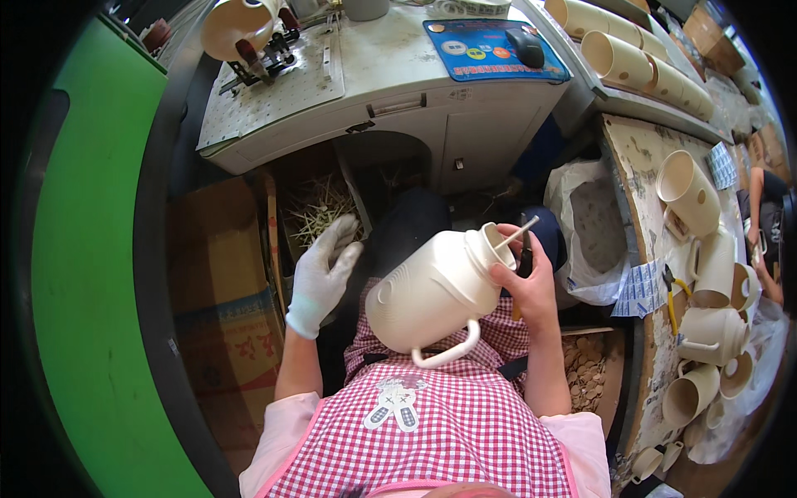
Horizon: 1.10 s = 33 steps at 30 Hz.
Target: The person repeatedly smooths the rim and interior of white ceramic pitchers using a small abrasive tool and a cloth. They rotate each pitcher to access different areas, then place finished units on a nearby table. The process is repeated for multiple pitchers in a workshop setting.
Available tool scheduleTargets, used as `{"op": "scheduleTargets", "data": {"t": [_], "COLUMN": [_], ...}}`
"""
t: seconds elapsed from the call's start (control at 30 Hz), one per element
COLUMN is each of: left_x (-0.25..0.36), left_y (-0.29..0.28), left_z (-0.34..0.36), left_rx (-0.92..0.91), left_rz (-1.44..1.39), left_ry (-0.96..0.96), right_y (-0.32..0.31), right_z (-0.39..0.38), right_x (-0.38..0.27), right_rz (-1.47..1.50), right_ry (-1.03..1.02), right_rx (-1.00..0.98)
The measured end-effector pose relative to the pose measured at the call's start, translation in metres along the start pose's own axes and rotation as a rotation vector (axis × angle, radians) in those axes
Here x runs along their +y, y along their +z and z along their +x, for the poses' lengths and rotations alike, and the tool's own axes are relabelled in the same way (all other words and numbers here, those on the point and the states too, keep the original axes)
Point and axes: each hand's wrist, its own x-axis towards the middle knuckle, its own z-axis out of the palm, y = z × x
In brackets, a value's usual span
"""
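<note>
A cream plastic jug (pixel 436 286) with a side handle lies tilted over my lap, its mouth toward the right. My bare right hand (pixel 535 282) grips it at the rim, thumb on the near side of the mouth. A thin cream stick (pixel 521 231) pokes out of the mouth. Against the fingers of that same hand is a slim black tool (pixel 525 256); its kind is mostly hidden. My left hand (pixel 321 278), in a white glove, is held apart from the jug with its fingers stretched out and nothing in them.
Beyond my left hand is a box of thin cream sticks (pixel 324 207). A white desk (pixel 398 70) carries a clamping fixture (pixel 266 58) and a mouse (pixel 525 47). The right-hand bench holds several jugs (pixel 701 195) and yellow-handled pliers (pixel 672 303). Small discs (pixel 585 369) fill a box below; another person's arm (pixel 755 203) shows far right.
</note>
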Motion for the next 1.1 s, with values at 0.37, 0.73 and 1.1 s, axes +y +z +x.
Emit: {"op": "scheduleTargets", "data": {"t": [0.37,0.73,1.1], "left_x": [0.062,0.056,0.058], "left_y": [0.018,-0.01,0.005], "left_z": [0.002,-0.018,0.025], "left_rx": [-0.02,-0.066,-0.458], "left_rz": [-0.086,-0.224,0.356], "left_ry": [0.118,0.426,0.774], "right_y": [0.003,-0.021,0.036], "right_z": [-0.026,-0.052,0.004], "right_x": [0.048,0.048,-0.038], "right_rz": [0.461,0.344,-1.27], "right_ry": [0.195,0.561,-0.773], "right_rx": [0.102,-0.028,-0.399]}}
